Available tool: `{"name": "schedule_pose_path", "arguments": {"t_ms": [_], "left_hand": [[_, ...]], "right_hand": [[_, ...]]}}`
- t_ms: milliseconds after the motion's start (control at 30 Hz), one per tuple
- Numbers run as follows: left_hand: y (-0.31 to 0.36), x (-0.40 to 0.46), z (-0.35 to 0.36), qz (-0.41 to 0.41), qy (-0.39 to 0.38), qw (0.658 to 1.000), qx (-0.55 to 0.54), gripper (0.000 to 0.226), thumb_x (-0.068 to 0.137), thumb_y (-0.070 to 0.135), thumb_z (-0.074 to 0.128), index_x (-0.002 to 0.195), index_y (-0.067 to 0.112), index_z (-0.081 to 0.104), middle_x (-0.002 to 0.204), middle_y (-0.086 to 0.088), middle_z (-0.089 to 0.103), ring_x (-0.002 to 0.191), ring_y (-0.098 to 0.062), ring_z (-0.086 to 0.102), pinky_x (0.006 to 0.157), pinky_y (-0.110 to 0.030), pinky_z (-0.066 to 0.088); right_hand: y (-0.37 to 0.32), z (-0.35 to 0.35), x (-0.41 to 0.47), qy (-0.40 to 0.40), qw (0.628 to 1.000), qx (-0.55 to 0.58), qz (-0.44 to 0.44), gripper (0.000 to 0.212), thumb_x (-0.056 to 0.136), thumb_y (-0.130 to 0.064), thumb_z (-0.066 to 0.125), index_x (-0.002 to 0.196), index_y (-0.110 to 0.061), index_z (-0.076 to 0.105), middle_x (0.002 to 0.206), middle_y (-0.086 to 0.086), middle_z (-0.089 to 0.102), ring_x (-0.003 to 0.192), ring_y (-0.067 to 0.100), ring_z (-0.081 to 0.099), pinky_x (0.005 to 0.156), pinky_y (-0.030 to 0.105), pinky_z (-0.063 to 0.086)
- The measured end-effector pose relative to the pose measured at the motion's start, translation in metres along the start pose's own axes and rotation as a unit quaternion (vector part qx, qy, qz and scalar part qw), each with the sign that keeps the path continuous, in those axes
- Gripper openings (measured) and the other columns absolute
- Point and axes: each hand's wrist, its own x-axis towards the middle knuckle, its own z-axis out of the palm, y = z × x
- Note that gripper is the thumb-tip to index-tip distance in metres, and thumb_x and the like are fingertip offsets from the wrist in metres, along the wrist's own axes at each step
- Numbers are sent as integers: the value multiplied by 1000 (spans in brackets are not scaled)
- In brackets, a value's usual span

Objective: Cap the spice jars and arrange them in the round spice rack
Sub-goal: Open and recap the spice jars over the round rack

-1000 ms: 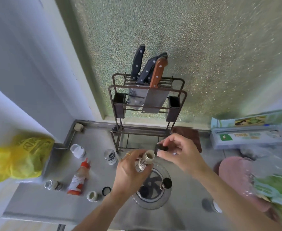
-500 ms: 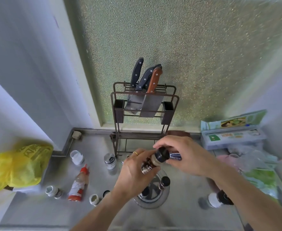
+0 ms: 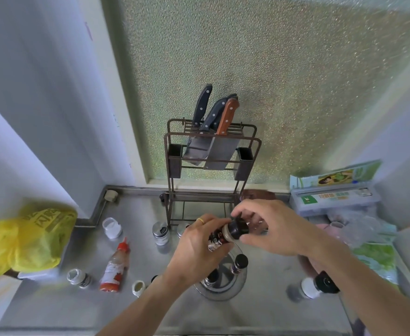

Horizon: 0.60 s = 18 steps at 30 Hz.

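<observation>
While we look down along both forearms, we list the scene from near to far.

Round spice rack [image 3: 219, 291]: it sits on the steel table [image 3: 259, 309] just under our hands, with two dark-capped jars [image 3: 239, 263] standing in it.
Left hand [image 3: 200, 248]: we see its fingers curled round the body of a labelled spice jar [image 3: 219, 238], held tilted above the rack; a ring shows on one finger.
Right hand [image 3: 269, 226]: its thumb and fingertips pinch the black cap [image 3: 239, 229] sitting on the jar's mouth. We cannot tell how far the cap is screwed on.
Near left of the table: two small open jars [image 3: 79, 277] and [image 3: 138, 287] stand apart, with a red-capped squeeze bottle [image 3: 115, 265] lying between them.
Near right: a white jar with a black top [image 3: 316, 286] lies beside our right forearm.
Middle: a shaker with a perforated metal top [image 3: 160, 232] and a white-lidded jar [image 3: 112, 227] stand left of our hands.
Left edge: a yellow plastic bag [image 3: 27, 236].
Right edge: boxes of wrap [image 3: 332, 192] and crumpled plastic bags.
Far: a brown wire knife rack [image 3: 211, 170] holding cleavers and knives stands against the frosted window.
</observation>
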Motion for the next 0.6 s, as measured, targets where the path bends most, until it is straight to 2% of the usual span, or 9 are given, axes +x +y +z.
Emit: {"name": "schedule_pose_path", "arguments": {"t_ms": [67,133,233,267,333,400,500,567,600], "left_hand": [[-1,-1,0,2,-2,1000,8,44,78,33,79,120,34,65,105,18,61,92,-4,62,80,-27,54],[-1,-1,0,5,-5,1000,9,44,78,32,79,119,34,65,103,20,59,90,-4,61,79,-26,54],[-2,0,1,4,-4,1000,4,43,78,32,79,119,32,66,102,19,59,91,-4,61,79,-27,54],[-2,0,1,3,-3,1000,3,42,78,32,79,118,32,66,103,18,60,91,-5,61,80,-28,54],[-3,-1,0,5,-4,1000,6,41,78,32,79,117,32,66,103,17,60,90,-5,62,79,-30,54],[-4,-1,0,5,-6,1000,7,41,79,31,79,117,33,66,103,17,60,91,-6,62,79,-30,54],[-5,-1,0,1,-3,1000,1,40,78,31,79,116,34,66,104,17,60,92,-6,62,79,-32,55],[-6,-1,1,-1,-4,1000,1,40,78,32,79,116,34,66,104,18,60,91,-5,62,79,-32,55],[-6,-1,1,0,-6,1000,3,40,78,32,79,116,34,66,103,17,60,91,-5,62,79,-32,55]], "right_hand": [[1,-1,1,6,998,-48,36,33,81,-59,68,93,-28,71,78,-11,72,70,3,68,67,25,57],[-1,0,1,19,994,-94,56,55,82,-76,50,89,-26,73,75,-9,73,68,2,66,68,27,56],[-2,-4,0,-39,997,-12,68,44,81,-53,73,120,-33,63,95,-11,72,77,1,69,71,22,57],[-1,-4,-1,-50,997,12,58,42,81,-43,77,119,-33,63,94,-11,72,76,1,70,70,22,57],[-1,-2,-1,-54,995,-17,77,24,87,-50,69,96,-27,71,79,-8,74,68,2,70,70,28,59],[-3,-1,-1,-16,994,-45,97,51,91,-65,49,78,-20,70,68,-3,74,61,6,69,71,32,59],[-3,-1,-1,-31,995,-36,90,39,83,-57,68,114,-32,64,84,-12,72,73,0,67,69,22,54],[-3,1,-2,-44,995,-39,78,31,84,-49,72,108,-30,66,78,-11,73,69,-2,67,66,23,54],[-3,3,-1,-41,995,-48,80,32,87,-55,64,97,-25,68,71,-7,74,64,0,68,65,26,56]]}}
